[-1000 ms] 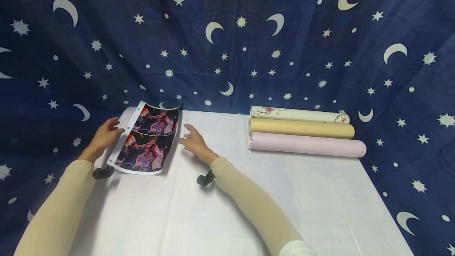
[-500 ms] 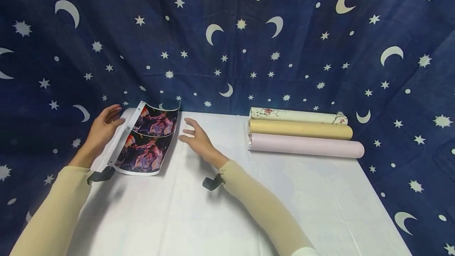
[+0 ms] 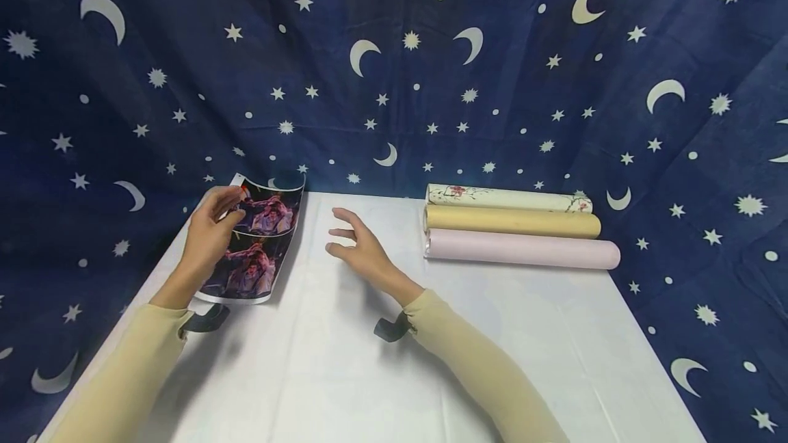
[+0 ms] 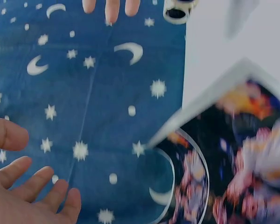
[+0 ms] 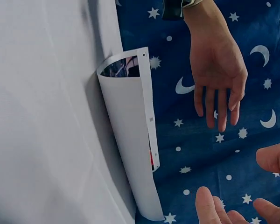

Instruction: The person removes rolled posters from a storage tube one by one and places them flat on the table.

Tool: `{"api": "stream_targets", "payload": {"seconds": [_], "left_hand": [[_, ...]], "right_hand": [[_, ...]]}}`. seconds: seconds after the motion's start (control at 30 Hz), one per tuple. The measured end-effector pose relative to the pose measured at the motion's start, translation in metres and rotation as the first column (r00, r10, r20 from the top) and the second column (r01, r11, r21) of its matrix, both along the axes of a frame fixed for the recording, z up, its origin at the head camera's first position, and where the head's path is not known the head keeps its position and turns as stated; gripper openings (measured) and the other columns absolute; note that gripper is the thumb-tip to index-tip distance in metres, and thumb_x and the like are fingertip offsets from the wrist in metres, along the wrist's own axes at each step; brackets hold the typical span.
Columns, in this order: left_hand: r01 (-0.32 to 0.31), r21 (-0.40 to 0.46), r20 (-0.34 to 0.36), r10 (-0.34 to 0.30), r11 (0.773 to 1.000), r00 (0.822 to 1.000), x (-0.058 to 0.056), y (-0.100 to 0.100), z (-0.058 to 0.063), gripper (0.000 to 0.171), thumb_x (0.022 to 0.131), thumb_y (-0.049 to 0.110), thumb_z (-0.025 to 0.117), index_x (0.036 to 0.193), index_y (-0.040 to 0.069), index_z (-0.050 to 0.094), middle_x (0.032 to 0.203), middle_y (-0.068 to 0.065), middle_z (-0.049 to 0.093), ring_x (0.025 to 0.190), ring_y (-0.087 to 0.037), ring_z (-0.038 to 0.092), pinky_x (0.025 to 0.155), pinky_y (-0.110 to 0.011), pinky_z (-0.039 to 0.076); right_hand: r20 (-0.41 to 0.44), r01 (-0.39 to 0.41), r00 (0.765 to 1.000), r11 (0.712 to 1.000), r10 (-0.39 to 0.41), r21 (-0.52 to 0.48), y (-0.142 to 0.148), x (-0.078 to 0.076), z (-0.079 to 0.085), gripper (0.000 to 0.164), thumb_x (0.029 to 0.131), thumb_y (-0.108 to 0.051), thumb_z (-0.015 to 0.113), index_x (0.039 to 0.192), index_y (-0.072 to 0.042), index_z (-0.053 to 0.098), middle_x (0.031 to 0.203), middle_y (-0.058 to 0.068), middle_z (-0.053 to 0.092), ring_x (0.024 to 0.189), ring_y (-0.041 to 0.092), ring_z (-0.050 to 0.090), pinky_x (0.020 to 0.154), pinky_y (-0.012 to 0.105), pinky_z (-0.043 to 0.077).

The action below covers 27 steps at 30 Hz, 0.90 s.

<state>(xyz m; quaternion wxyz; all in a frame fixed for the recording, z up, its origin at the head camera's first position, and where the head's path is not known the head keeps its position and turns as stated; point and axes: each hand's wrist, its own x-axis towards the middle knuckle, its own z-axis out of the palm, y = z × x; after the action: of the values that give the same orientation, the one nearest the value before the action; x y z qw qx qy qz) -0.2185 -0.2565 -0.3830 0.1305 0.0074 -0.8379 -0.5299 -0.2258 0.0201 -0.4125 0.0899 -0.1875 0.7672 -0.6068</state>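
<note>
A curled sheet (image 3: pixel 255 269) printed with two dark, colourful pictures lies at the table's back left, its sides bowed up. In the head view my left hand (image 3: pixel 211 231) overlaps its left part, fingers loosely bent, holding nothing. The left wrist view puts that hand (image 4: pixel 37 193) at lower left, apart from the printed sheet (image 4: pixel 252 172). My right hand (image 3: pixel 372 255) hovers right of the sheet, fingers spread. From the right wrist, the sheet's white back (image 5: pixel 123 126) shows curled over, with my right fingers (image 5: pixel 207 205) below and my left hand (image 5: pixel 219 70) beyond.
Three rolls lie side by side at the back right of the white table (image 3: pixel 363 368): a flowered one (image 3: pixel 511 198), a yellow one (image 3: pixel 514 221) and a pink one (image 3: pixel 523 249). A dark blue curtain (image 3: pixel 332 74) with moons and stars hangs behind.
My left hand has come off the sheet's left edge, rising and moving right across it in the head view. My right hand has drawn a little to the right. The sheet keeps its curled shape.
</note>
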Motion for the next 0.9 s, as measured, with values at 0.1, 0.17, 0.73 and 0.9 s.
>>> {"api": "stream_targets", "payload": {"seconds": [0.1, 0.17, 0.73, 0.9], "left_hand": [[0.034, 0.021, 0.005, -0.035, 0.999, 0.999, 0.004, 0.013, 0.001, 0.049, 0.102, 0.015, 0.049, 0.149, 0.008, 0.037, 0.155, -0.015, 0.04, 0.145, -0.03, 0.036, 0.118, -0.049, 0.03], [0.07, 0.041, 0.001, -0.07, 0.997, 0.998, 0.006, 0.023, 0.002, 0.049, 0.102, 0.015, 0.048, 0.15, 0.009, 0.036, 0.155, -0.013, 0.039, 0.145, -0.029, 0.035, 0.118, -0.049, 0.03], [0.265, 0.268, -0.107, -0.245, 0.926, 0.964, 0.011, 0.11, -0.008, 0.044, 0.098, 0.0, 0.05, 0.141, 0.005, 0.046, 0.149, -0.011, 0.048, 0.141, -0.025, 0.043, 0.116, -0.041, 0.035], [0.303, 0.337, -0.101, -0.286, 0.891, 0.953, 0.011, 0.135, -0.015, 0.044, 0.098, 0.0, 0.049, 0.141, 0.006, 0.047, 0.148, -0.009, 0.049, 0.14, -0.023, 0.044, 0.113, -0.036, 0.039]], "right_hand": [[-0.006, -0.017, 1.0, 1.0, 0.017, 0.0, 0.01, 0.004, 0.0, 0.065, 0.092, -0.014, 0.064, 0.149, -0.029, 0.037, 0.156, -0.009, 0.037, 0.131, 0.015, 0.054, 0.1, 0.034, 0.052], [-0.006, -0.024, 1.0, 1.0, 0.024, 0.001, 0.017, 0.006, 0.0, 0.065, 0.092, -0.013, 0.064, 0.149, -0.028, 0.036, 0.156, -0.008, 0.036, 0.131, 0.016, 0.054, 0.099, 0.033, 0.052], [-0.052, 0.027, 0.998, 0.998, -0.03, -0.056, 0.071, 0.012, 0.012, 0.064, 0.093, -0.008, 0.064, 0.149, -0.023, 0.037, 0.155, -0.003, 0.036, 0.133, 0.023, 0.051, 0.099, 0.033, 0.053], [-0.074, 0.047, 0.996, 0.995, -0.054, -0.093, 0.086, 0.015, 0.017, 0.065, 0.092, -0.006, 0.064, 0.149, -0.022, 0.037, 0.154, -0.002, 0.037, 0.134, 0.025, 0.051, 0.096, 0.028, 0.053]]}}
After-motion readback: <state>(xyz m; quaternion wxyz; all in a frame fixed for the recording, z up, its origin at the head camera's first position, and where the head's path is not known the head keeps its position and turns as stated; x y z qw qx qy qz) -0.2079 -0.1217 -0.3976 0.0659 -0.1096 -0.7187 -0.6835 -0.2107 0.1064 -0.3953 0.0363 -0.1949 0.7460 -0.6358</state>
